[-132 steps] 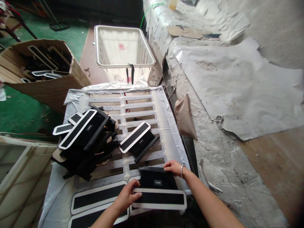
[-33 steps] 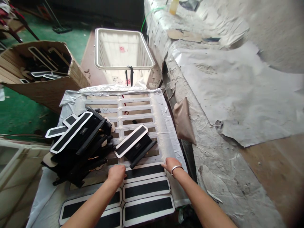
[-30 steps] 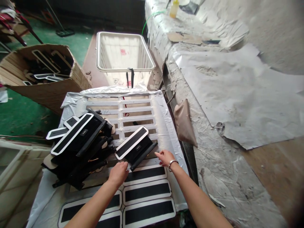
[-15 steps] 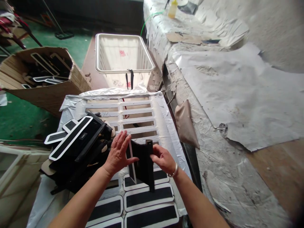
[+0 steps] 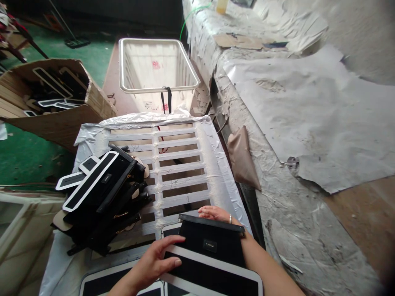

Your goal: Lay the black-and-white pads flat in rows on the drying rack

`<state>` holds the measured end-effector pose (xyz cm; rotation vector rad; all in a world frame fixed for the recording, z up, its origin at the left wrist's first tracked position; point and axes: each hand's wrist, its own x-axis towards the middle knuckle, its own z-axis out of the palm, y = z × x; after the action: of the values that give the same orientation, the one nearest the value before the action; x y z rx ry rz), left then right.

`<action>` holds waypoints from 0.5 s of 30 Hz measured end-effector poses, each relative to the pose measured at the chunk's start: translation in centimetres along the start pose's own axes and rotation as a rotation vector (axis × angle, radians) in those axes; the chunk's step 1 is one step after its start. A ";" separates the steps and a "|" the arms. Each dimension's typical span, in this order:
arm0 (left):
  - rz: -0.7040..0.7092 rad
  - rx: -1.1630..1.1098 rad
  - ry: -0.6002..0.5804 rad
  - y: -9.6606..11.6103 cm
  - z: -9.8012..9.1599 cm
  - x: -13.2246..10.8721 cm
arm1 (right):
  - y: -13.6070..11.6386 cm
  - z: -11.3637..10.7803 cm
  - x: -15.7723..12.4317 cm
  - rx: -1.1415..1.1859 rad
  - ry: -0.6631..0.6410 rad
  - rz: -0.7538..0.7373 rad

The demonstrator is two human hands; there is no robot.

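A black bag panel [image 5: 226, 251] with a small label plate and a white-bordered black strip [image 5: 212, 271] along its near edge lies tilted, face up, low in the view. My left hand [image 5: 160, 257] grips its left side, thumb on the strip's white border. Behind the panel's far edge is my right hand [image 5: 216, 213], its visible fingers stretched out; the panel covers part of that hand and wrist. Beneath, more white-bordered black pieces [image 5: 106, 281] lie on the slatted rack [image 5: 185, 184], partly hidden. To the left is a heap of similar black bag panels [image 5: 114, 185].
A cardboard box [image 5: 58, 129] of similar pieces stands at the far left, beside a white plastic bin [image 5: 159, 65] beyond the rack. Along the right runs a paper-covered bench [image 5: 308, 119]. A brown pouch [image 5: 243, 158] hangs at its edge.
The panel has come nearer and turned from upright to face up, showing its label and strip. My left hand has shifted down to its side, and my right hand is now behind its far edge.
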<state>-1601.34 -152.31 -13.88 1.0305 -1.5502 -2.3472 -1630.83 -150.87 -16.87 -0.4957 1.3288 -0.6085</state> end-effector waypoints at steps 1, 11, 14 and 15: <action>-0.043 -0.047 0.020 -0.4 0.1 -0.3 | 0.5 -1.0 -0.8 0.090 0.020 0.020; -0.159 -0.214 0.116 -3.5 -2.7 4.8 | 1.5 -1.7 -5.7 0.105 0.106 -0.075; -0.162 -0.169 0.111 -3.1 -3.4 6.3 | 2.2 -0.9 -5.3 0.012 0.211 -0.016; -0.173 -0.137 0.140 -3.2 -3.6 6.6 | 2.4 -0.8 -5.2 0.040 0.222 0.012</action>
<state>-1603.39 -156.66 -20.45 1.3104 -1.2791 -2.3922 -1631.94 -145.64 -14.73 -0.3956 1.5256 -0.6937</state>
